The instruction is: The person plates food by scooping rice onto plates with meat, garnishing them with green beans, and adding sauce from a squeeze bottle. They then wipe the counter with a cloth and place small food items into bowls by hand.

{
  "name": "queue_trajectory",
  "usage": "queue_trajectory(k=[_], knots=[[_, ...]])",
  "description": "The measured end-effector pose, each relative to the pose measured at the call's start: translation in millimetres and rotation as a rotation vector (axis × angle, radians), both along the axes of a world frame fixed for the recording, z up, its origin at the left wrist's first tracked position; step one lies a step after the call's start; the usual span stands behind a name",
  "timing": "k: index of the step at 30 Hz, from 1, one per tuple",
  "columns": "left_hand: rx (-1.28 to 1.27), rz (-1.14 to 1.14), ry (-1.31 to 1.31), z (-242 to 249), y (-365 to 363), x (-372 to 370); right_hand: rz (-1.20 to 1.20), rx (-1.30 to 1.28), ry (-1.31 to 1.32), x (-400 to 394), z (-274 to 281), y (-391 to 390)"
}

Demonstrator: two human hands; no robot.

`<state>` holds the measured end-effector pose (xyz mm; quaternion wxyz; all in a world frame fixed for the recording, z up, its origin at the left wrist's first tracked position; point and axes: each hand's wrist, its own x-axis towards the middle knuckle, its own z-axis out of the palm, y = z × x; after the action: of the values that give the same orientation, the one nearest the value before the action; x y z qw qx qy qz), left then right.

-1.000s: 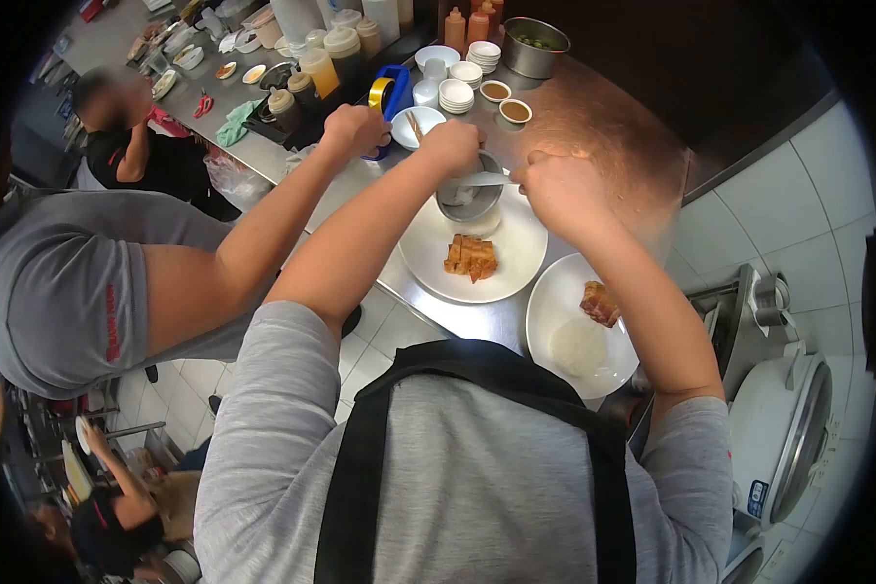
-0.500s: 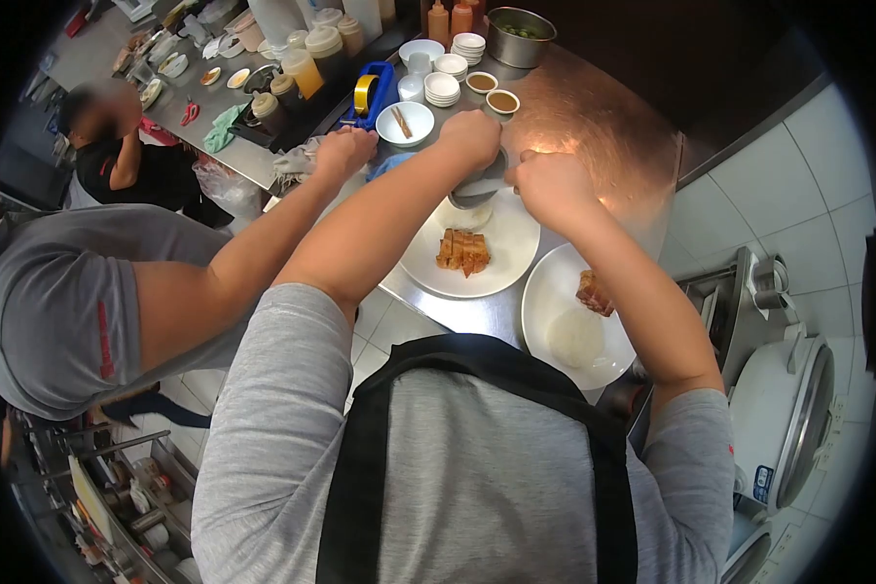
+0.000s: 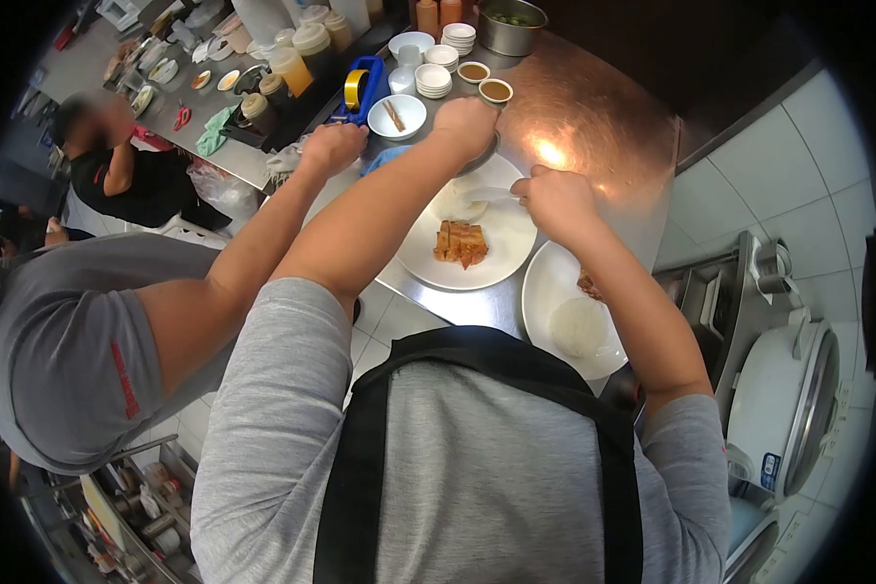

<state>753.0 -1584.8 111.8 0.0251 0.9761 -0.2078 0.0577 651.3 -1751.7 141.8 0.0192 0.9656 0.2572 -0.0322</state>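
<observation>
My left hand [image 3: 465, 128] is closed on the edge of a small grey metal bowl [image 3: 489, 154], mostly hidden under it. In my right hand [image 3: 558, 202] is a pale flat spatula or spoon [image 3: 493, 194], its tip at a mound of white rice [image 3: 455, 203]. That rice lies on a large white plate [image 3: 506, 261], beside sliced browned meat [image 3: 460, 243] that looks like roast pork. Below my right forearm, a second white plate [image 3: 540, 292] bears a rice dome [image 3: 580, 328] and browned meat [image 3: 588, 285], partly covered by my arm.
A co-worker's hand [image 3: 334, 148] reaches in at left near a white bowl [image 3: 397, 117] and a blue tape dispenser [image 3: 362, 90]. Small stacked dishes [image 3: 433, 80], sauce cups [image 3: 495, 91] and a metal pot [image 3: 509, 27] stand behind. A white rice cooker [image 3: 774, 399] is at right.
The spatula's tip has come down to the rice. My left hand and the metal bowl have shifted slightly back from it. The co-worker's arm has moved a little left.
</observation>
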Motion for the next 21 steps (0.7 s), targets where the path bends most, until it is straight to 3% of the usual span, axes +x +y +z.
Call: queue_trajectory(k=[4, 7, 13, 19, 21], knots=[[-0.107, 0.095, -0.052, 15, 12, -2, -0.081, 0.202, -0.011, -2, 4, -20], [-0.21, 0.202, -0.095, 18, 32, -1, -0.267, 0.376, 0.161, -3, 8, -26], [-0.33, 0.313, -0.12, 22, 61, -18, -0.337, 0.371, 0.27, 6, -26, -22], [-0.548, 0.467, -0.005, 11, 91, -39, -0.54, 0.726, 0.557, 25, -53, -56], [-0.627, 0.53, 0.045, 6, 97, -46, -0.545, 0.736, 0.597, 24, -73, -61]])
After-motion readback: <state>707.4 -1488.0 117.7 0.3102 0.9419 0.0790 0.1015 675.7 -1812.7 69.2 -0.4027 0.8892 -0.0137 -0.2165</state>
